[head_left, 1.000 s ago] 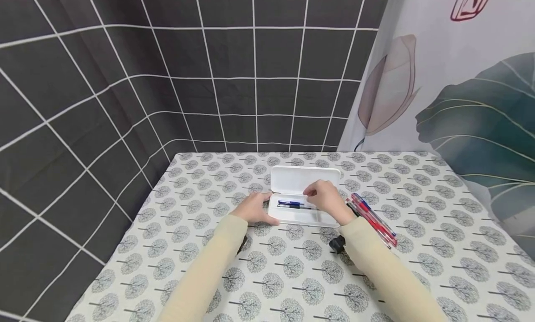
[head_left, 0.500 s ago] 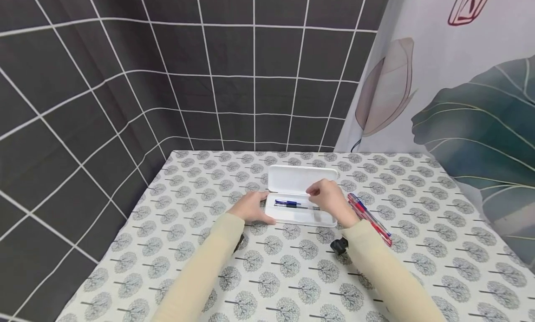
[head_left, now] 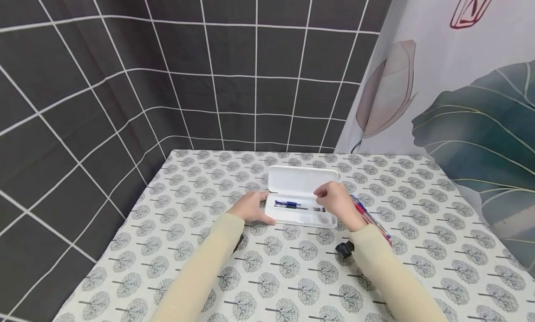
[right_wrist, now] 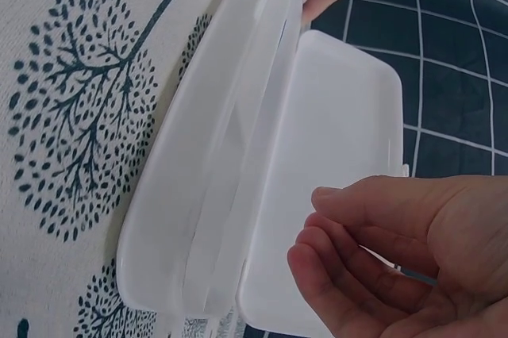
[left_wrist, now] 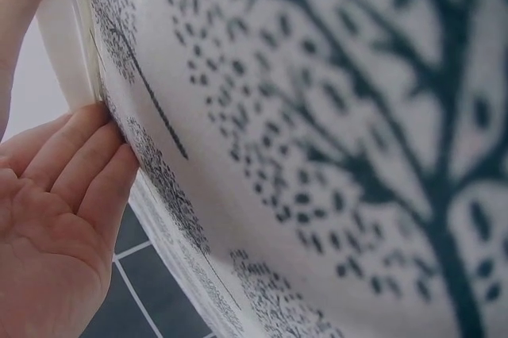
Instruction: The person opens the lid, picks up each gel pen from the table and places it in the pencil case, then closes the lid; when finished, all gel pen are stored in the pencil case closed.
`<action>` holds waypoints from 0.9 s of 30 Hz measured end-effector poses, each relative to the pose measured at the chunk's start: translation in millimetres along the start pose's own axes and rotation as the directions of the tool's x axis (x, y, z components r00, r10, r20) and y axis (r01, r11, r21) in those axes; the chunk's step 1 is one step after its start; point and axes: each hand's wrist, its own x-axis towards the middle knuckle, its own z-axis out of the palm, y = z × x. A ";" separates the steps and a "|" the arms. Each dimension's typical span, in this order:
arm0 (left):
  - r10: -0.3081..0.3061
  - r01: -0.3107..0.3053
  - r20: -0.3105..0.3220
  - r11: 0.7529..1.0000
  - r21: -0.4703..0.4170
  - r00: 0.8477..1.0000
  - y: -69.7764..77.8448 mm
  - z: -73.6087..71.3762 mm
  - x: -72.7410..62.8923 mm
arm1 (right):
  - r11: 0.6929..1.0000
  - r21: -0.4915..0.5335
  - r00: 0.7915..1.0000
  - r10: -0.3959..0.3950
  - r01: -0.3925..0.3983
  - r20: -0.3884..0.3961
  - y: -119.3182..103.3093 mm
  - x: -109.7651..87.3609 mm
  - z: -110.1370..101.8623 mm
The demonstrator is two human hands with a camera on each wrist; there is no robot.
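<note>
A white pencil case (head_left: 288, 217) lies on the table with its lid (head_left: 301, 180) raised at the back. Inside it, blue and dark pens (head_left: 287, 204) lie lengthwise, and a clear pen end (head_left: 319, 209) shows farther right. My left hand (head_left: 252, 207) holds the case's left end, thumb at the front and fingers behind. Over the right part of the case hovers my right hand (head_left: 337, 202). In the right wrist view its fingers (right_wrist: 317, 274) are loosely curled, and nothing shows between them and the thumb.
Red and blue pens (head_left: 372, 220) lie on the table right of the case, partly covered by the right arm. A tree-print cloth (head_left: 267, 285) covers the table. Dark checked fabric (head_left: 234, 94) hangs behind it, and a printed curtain (head_left: 459, 122) on the right.
My right hand has shifted a little to the right over the case, uncovering the pen end there. The left hand stays at the case's left end.
</note>
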 end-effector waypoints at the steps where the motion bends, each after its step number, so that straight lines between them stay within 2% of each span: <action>1: 0.003 -0.003 -0.003 1.000 0.002 1.000 0.2 -0.3 -0.3 | 1.000 -0.001 1.000 0.001 -0.001 -0.003 0.9 -0.1 -0.4; 5: 0.013 -0.013 -0.012 1.000 0.005 1.000 1.4 -1.4 -1.3 | 1.000 -0.012 1.000 0.004 -0.004 -0.010 4.9 -0.7 -3.2; 19: 0.002 -0.002 -0.013 1.000 0.003 1.000 2.0 -0.1 -1.8 | 0.995 0.019 0.995 0.097 -0.097 0.025 18.4 -7.9 -11.3; 27: 0.002 -0.002 -0.007 1.000 -0.008 1.000 1.6 0.0 -1.4 | 0.995 0.009 0.995 0.103 -0.103 -0.016 28.5 -10.3 -16.1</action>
